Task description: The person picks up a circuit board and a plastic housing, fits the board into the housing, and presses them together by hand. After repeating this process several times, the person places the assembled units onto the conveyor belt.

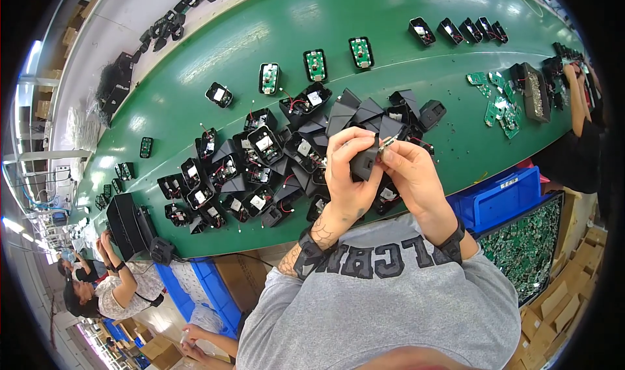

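My left hand (346, 168) is wrapped round a black plastic housing (364, 164), held up in front of my chest. Its open side is turned toward my right hand (411, 173). The right thumb and fingers pinch at that side, where a thin, light-coloured edge (389, 141) shows; what it belongs to is mostly hidden. Under and beyond both hands lies a heap of black housings (265, 143), several with red wires and white parts inside. Farther off, housings with green circuit boards (315, 64) in them stand apart on the green table (215, 51).
Loose circuit boards (501, 106) lie at the right beside a black box of small parts (538, 95). A blue bin (498, 197) and a tray of boards (524, 246) sit below the table's near edge. Co-workers are at the left (117, 285) and far right (576, 99).
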Demonstrator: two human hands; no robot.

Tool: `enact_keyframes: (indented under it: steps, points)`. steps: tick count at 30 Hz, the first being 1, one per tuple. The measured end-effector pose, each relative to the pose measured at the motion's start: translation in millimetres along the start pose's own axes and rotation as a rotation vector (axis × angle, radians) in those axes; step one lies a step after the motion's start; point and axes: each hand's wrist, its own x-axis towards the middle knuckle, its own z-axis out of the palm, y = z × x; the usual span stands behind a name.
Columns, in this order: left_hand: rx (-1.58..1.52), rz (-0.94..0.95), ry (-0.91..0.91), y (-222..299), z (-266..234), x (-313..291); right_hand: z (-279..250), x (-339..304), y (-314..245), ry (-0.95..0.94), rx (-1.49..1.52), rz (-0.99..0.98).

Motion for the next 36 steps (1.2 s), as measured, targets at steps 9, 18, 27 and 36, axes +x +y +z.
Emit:
enact_keyframes:
  steps: [9, 18, 27, 36]
  points:
    - [0.056, 0.014, -0.037, 1, -4, -1, -2, -3, 4, 0.06, -0.043, -0.015]
    - [0.112, 0.092, -0.045, 17, -1, 4, -1, 1, -7, 0.079, 0.1, -0.003]
    - [-0.076, 0.106, -0.021, 15, 0, 2, 2, -3, -22, -0.063, 0.147, 0.052]
    - [-0.07, 0.22, -0.03, 7, -1, 2, -10, -2, -22, -0.101, 0.167, 0.123]
